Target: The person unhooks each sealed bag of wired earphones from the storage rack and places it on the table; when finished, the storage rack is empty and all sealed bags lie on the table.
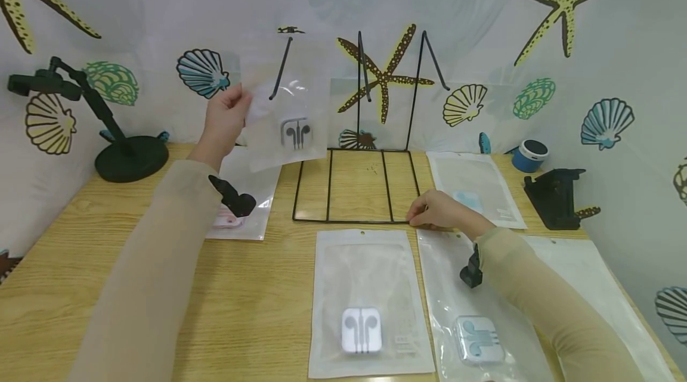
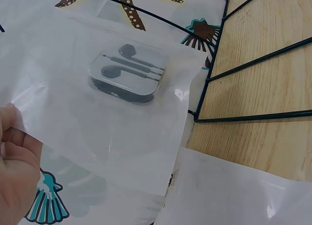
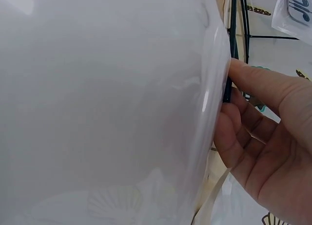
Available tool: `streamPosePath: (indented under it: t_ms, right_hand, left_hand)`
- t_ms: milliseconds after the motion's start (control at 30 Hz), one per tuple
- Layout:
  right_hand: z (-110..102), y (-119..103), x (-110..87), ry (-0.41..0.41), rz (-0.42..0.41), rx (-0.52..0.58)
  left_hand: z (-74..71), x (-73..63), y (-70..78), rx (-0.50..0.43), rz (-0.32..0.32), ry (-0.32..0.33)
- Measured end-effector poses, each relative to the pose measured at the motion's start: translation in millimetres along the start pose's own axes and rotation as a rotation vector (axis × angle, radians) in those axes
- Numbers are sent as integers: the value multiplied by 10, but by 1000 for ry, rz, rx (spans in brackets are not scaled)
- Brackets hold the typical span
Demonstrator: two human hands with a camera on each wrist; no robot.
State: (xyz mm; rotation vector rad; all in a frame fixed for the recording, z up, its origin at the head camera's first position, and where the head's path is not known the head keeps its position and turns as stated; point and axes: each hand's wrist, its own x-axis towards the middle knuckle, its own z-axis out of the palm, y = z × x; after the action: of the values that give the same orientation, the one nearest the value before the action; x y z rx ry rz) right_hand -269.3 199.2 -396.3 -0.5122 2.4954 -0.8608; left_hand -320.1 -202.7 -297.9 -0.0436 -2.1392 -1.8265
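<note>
My left hand [image 1: 224, 120] pinches the left edge of a clear-and-white plastic bag [image 1: 295, 142], raised at the left of a black wire display rack [image 1: 356, 222]. Dark earphones in a clear case [image 2: 127, 71] sit inside that bag. One slanted hook [image 1: 281, 69] of the rack shows against the bag's upper part; I cannot tell whether it passes through the hanging hole. Thumb and fingers of my right hand [image 1: 437, 210] grip the front right corner of the rack's base, as the right wrist view also shows at the dark wire [image 3: 228, 91].
Bagged white earphones [image 1: 362, 331] and bagged pale blue ones [image 1: 479, 340] lie in front. More bags lie beside the rack, one with a pink case [image 1: 228, 219]. A dark lamp [image 1: 131, 158] stands left; a blue jar [image 1: 529, 156] and black stand [image 1: 555, 198] stand right.
</note>
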Motion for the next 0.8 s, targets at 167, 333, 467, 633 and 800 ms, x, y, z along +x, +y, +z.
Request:
streamPosePath:
  t_ms: [167,333,467,633,800]
  right_hand:
    - [1,-2,3,4,-1,-5]
    - [-2,4,10,0,-9,-6]
    - [-3,5,3,1,-13,-10]
    - [-6,-3,-2,3,-13,-12]
    - [-2,6,13,0,4,-6]
  left_hand:
    - [-42,-29,4,-12,-4,-34]
    - [-87,-67,33,-24,-71,-71]
    - [-115,-106,57,-64,-138,-82]
    - [-152,-169,79,-87,-174,-102]
    - [-192,-248,89,-102,-182,-131]
